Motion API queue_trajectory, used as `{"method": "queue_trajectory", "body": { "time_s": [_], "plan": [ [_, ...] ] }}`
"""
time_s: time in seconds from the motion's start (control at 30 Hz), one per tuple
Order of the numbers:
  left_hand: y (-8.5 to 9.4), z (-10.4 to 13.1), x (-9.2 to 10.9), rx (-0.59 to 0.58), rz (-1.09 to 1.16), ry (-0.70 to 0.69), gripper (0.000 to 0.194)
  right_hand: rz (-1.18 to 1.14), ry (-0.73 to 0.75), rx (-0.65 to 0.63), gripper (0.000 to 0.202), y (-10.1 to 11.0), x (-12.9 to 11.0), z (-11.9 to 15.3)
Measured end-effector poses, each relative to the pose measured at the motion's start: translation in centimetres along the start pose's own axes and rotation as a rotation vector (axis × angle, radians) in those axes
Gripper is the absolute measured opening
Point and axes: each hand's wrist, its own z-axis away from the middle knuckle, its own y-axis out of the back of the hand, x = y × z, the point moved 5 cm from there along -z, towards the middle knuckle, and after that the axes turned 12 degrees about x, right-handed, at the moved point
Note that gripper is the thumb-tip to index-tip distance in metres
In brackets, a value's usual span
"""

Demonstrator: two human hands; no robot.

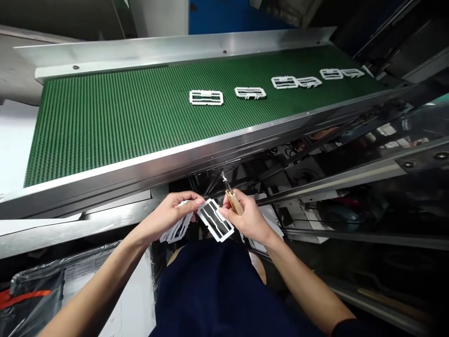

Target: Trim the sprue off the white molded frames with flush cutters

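My left hand (180,210) is closed on several white plastic frames (177,230), fanned out beneath its fingers. Between both hands one more white frame (215,220) is tilted, its upper left corner by my left fingertips. My right hand (245,215) grips a tool with a light wooden handle (234,202) and a thin metal end pointing up and away. The right thumb also touches the edge of that tilted frame. On the green conveyor belt (115,121) lie several similar frames; the nearest one (206,98) sits around its middle.
A metal side rail (140,175) edges the belt just in front of my hands. Machine beams (343,182) run along the right. At lower left stands a container lined with dark plastic (38,281), beside white sheets or boards (135,299).
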Motion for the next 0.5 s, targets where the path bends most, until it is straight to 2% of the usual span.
{"method": "queue_trajectory", "body": {
  "time_s": [0.17, 0.3, 0.4, 0.5],
  "plan": [
    [-0.8, -1.0, 0.5, -0.121, -0.094, -0.086, 0.026, 0.028, 0.026, -0.016, 0.011, 0.3, 0.2, 0.7],
    [-1.2, -1.0, 1.0, -0.228, -0.201, -0.141, 0.025, -0.027, 0.023, -0.088, 0.010, 0.4, 0.8, 1.2],
    [-1.4, -0.6, 1.8, -0.196, -0.301, -0.236, 0.025, -0.114, 0.005, -0.111, 0.011, 0.1, 1.7, 1.7],
    [-2.1, 0.4, 2.4, -0.204, -0.262, -0.318, 0.025, -0.239, -0.022, -0.140, 0.018, -0.9, 2.6, 2.5]
  ]
}}
